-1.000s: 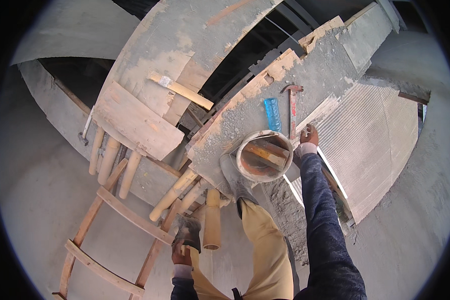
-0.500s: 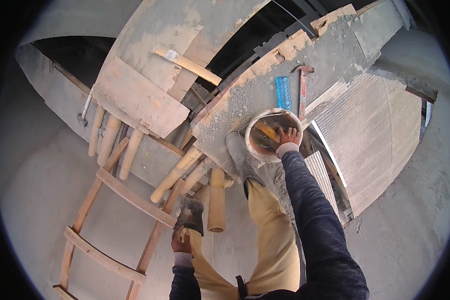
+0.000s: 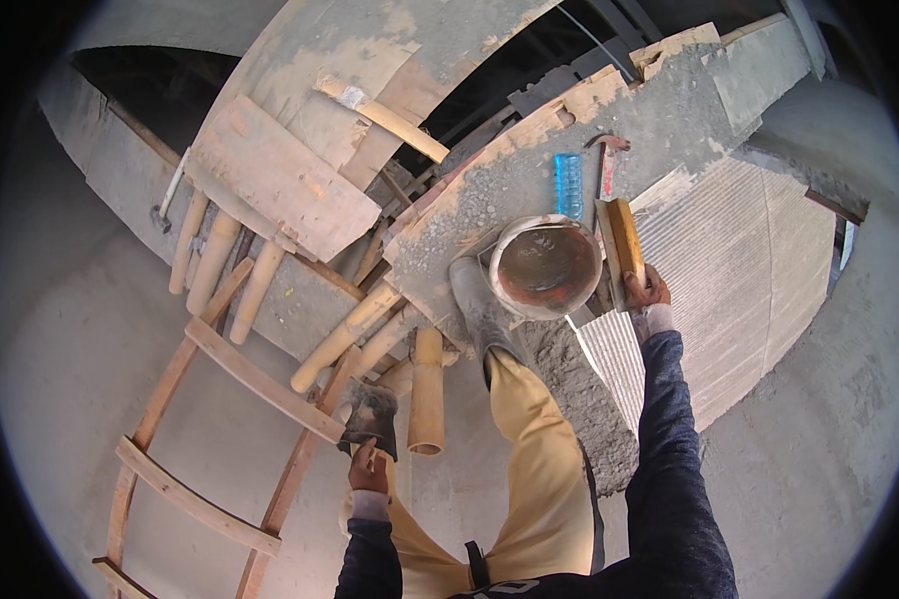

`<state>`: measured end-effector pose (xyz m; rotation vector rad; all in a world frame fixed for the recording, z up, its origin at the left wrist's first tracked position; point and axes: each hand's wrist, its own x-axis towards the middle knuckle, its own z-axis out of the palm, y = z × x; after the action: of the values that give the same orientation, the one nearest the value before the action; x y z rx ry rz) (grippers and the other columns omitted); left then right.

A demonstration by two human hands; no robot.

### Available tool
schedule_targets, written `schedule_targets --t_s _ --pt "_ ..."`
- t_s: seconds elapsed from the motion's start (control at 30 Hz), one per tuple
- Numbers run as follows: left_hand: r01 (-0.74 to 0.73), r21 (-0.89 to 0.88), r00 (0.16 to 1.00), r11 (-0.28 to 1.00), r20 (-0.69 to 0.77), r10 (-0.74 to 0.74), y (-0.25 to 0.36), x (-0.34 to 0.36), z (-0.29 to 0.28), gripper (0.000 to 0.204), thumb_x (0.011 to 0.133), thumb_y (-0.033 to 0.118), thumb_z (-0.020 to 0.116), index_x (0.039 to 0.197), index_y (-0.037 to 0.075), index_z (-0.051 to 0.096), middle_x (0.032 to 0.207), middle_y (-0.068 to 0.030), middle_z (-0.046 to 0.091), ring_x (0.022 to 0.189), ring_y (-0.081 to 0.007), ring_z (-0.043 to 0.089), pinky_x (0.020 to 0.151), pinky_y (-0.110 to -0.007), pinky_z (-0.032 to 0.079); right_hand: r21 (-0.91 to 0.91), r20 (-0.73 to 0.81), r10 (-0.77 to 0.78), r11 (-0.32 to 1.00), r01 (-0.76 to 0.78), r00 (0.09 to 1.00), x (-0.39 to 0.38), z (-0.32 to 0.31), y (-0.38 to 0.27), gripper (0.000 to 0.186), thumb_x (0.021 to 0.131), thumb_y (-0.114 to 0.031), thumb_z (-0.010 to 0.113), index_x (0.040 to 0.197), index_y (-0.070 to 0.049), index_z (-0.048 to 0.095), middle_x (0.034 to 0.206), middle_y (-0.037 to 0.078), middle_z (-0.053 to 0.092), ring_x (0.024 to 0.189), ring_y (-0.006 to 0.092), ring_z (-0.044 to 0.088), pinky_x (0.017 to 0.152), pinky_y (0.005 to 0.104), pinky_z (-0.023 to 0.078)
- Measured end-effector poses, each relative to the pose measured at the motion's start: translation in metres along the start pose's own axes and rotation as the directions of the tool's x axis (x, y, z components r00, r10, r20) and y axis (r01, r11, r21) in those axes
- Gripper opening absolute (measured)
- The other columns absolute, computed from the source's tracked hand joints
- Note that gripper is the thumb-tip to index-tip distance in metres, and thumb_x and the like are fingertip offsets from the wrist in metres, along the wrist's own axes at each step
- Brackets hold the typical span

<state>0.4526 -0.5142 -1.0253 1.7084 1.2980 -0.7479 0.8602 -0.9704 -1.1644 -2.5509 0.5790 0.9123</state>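
Note:
My right hand (image 3: pixel 649 290) grips a plastering trowel by the end of its yellow wooden handle (image 3: pixel 625 242). The trowel's grey blade (image 3: pixel 609 255) stands on edge just right of a round bucket (image 3: pixel 504 295) with a mortar-smeared rim. Inside the bucket is wet, grey-brown material (image 3: pixel 549 255). Down at the left, my left hand (image 3: pixel 370 467) is beside the dark boot (image 3: pixel 370 409) on my left leg. Its fingers are curled; whatever they may hold is too small to make out.
Behind the bucket lie a blue plastic bottle (image 3: pixel 567 185) and a red-handled claw hammer (image 3: pixel 606 165) on the cement-crusted boards. A wooden ladder (image 3: pixel 260 379) leans at left near bamboo poles (image 3: pixel 427 389). Corrugated sheet (image 3: pixel 729 270) and rough mortar (image 3: pixel 584 409) lie at right.
My right hand has come up out of the bucket and moved right, bringing the trowel with it. My left hand has shifted slightly up and right.

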Motion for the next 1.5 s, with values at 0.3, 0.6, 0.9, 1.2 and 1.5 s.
schedule_targets --t_s 0.3,0.6,0.9,1.2,1.5 --pt "0.046 0.019 0.997 0.999 -0.064 -0.045 -0.026 -0.007 -0.011 0.039 0.087 0.021 0.062 0.123 0.006 0.06 0.123 -0.0126 0.06 0.109 -0.025 0.06 0.089 -0.034 0.049 -0.187 -0.358 -0.132 0.98 0.067 0.924 0.041 0.085 -0.02 0.073 0.076 -0.026 0.072 0.141 -0.014 0.04 0.131 0.024 0.049 0.123 0.0406 0.045 0.104 0.0457 0.038" --pt "-0.084 0.104 0.978 0.991 -0.183 0.102 -0.047 -0.011 -0.019 0.037 0.085 0.017 0.06 0.12 0.005 0.06 0.125 -0.0206 0.057 0.114 -0.0355 0.056 0.094 -0.041 0.047 -0.218 -0.232 -0.348 0.929 0.3 0.909 -0.034 0.173 -0.032 0.042 0.082 -0.024 0.066 0.117 -0.004 0.053 0.104 0.018 0.06 0.104 0.0361 0.055 0.093 0.0449 0.042" --pt "-0.021 0.078 0.904 0.997 -0.424 0.052 -0.041 -0.015 -0.076 0.041 0.081 0.01 0.064 0.121 0.005 0.058 0.128 -0.0224 0.054 0.119 -0.0389 0.052 0.096 -0.044 0.046 -0.194 0.176 -0.195 0.954 0.228 0.965 -0.05 0.244 -0.119 0.062 0.08 -0.043 0.07 0.118 0.001 0.051 0.11 0.022 0.062 0.102 0.0377 0.061 0.086 0.0429 0.048" --pt "-0.026 0.021 0.866 0.999 -0.498 0.033 -0.075 -0.061 -0.092 0.038 0.079 0.01 0.065 0.117 0.006 0.06 0.127 -0.0207 0.056 0.116 -0.0372 0.055 0.097 -0.043 0.046 0.134 -0.186 -0.42 0.885 0.446 0.888 -0.076 0.217 -0.043 0.032 0.093 -0.031 0.05 0.107 -0.004 0.06 0.085 0.014 0.065 0.075 0.0307 0.063 0.07 0.0389 0.051" --pt "-0.132 -0.2 0.835 0.971 -0.55 0.0 -0.052 -0.113 -0.085 0.039 0.08 0.015 0.066 0.117 0.006 0.061 0.124 -0.0211 0.058 0.115 -0.0365 0.055 0.1 -0.041 0.044 0.798 0.168 -0.01 0.588 -0.13 0.986 -0.081 0.101 -0.061 0.016 0.09 -0.023 0.054 0.086 -0.008 0.059 0.065 0.004 0.054 0.056 0.0179 0.052 0.054 0.0302 0.043"
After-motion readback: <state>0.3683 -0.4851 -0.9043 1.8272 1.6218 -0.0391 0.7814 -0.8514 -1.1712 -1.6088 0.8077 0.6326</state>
